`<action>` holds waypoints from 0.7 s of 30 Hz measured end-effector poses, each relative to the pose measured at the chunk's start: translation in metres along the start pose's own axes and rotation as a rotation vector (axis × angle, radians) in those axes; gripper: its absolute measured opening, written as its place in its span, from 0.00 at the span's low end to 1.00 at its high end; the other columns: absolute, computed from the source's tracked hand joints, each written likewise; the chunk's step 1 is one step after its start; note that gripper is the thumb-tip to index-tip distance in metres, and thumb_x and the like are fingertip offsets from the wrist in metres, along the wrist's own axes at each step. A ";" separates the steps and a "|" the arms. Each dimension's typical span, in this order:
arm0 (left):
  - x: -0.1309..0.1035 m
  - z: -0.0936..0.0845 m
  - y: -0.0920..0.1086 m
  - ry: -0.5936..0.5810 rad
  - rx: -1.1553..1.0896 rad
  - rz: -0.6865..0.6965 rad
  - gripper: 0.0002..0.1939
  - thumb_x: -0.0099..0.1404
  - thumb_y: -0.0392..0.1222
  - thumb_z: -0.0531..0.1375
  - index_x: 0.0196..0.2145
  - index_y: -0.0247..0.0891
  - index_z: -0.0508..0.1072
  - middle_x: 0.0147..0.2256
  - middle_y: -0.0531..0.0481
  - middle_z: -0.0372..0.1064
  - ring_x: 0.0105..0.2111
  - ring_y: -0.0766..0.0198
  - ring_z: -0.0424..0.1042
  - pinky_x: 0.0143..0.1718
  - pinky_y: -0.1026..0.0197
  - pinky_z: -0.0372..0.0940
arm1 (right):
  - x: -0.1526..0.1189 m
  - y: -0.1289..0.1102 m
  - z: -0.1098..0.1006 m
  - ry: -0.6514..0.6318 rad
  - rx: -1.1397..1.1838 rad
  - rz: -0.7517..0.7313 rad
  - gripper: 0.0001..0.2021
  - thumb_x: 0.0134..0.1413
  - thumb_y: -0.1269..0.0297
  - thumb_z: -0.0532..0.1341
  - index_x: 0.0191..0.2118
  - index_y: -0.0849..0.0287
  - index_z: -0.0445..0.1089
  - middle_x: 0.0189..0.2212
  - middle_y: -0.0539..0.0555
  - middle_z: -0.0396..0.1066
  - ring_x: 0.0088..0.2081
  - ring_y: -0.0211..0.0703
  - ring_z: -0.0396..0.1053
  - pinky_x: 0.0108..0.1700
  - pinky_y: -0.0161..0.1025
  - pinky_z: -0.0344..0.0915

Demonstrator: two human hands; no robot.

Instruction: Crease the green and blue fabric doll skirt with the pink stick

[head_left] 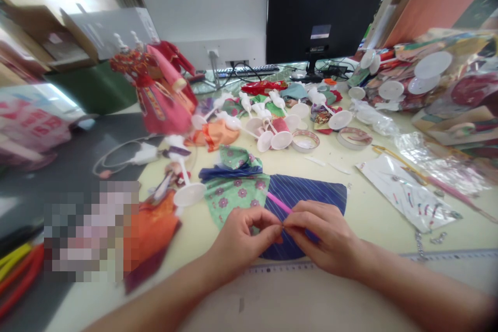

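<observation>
A small garment of green flowered cloth (237,194) and blue striped cloth (321,192) lies flat on the pale table. Over its lower part, my left hand (243,238) has thumb and forefinger pinched together. My right hand (329,236) is also pinched, its fingertips meeting those of the left. Whatever is between the fingertips is too small to make out. A pink stick (279,201) slants across the cloth, its lower end by my right hand's fingers.
White doll stands (280,140) and tape rolls (305,140) sit behind the garment. A plastic bag of small trinkets (408,194) lies right. Orange cloth (153,233) is at left; a ruler (459,255) runs along the front. Two monitors (202,15) stand behind.
</observation>
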State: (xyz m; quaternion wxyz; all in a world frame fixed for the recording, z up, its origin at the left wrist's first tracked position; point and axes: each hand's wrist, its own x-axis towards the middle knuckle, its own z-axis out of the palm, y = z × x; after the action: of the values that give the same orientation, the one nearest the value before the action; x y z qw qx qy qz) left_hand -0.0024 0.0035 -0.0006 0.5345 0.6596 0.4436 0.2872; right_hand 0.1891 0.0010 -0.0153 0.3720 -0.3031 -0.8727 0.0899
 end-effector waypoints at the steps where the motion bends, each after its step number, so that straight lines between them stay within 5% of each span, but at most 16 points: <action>1: 0.000 0.000 0.000 0.004 0.016 0.017 0.06 0.59 0.38 0.59 0.27 0.35 0.74 0.25 0.50 0.74 0.28 0.66 0.71 0.32 0.66 0.64 | 0.000 0.000 0.000 0.002 0.003 0.000 0.04 0.56 0.73 0.55 0.36 0.58 0.65 0.27 0.51 0.69 0.28 0.36 0.66 0.30 0.33 0.62; 7: -0.002 0.002 -0.002 0.072 0.187 0.169 0.05 0.59 0.37 0.59 0.28 0.36 0.74 0.25 0.51 0.73 0.26 0.67 0.70 0.29 0.67 0.63 | -0.002 0.001 0.002 -0.002 0.024 0.028 0.03 0.56 0.72 0.56 0.37 0.59 0.65 0.27 0.52 0.68 0.28 0.37 0.65 0.30 0.34 0.62; 15: -0.007 0.006 -0.016 0.255 0.647 0.671 0.06 0.61 0.31 0.55 0.32 0.37 0.71 0.26 0.49 0.71 0.28 0.64 0.67 0.32 0.61 0.62 | -0.001 -0.001 0.001 -0.014 0.016 0.032 0.05 0.57 0.71 0.54 0.37 0.59 0.65 0.27 0.52 0.68 0.28 0.37 0.65 0.30 0.34 0.63; 21: -0.007 0.004 -0.017 0.271 0.748 0.797 0.06 0.60 0.28 0.56 0.35 0.35 0.69 0.28 0.47 0.71 0.30 0.63 0.66 0.33 0.59 0.63 | 0.000 -0.002 0.001 -0.014 0.028 0.034 0.05 0.57 0.72 0.53 0.36 0.59 0.65 0.27 0.52 0.68 0.28 0.37 0.65 0.30 0.34 0.63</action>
State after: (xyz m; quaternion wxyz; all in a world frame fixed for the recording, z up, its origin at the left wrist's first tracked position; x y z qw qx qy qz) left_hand -0.0070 -0.0042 -0.0174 0.0525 0.8780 0.2963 0.3722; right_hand 0.1881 -0.0006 -0.0151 0.3686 -0.3119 -0.8687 0.1105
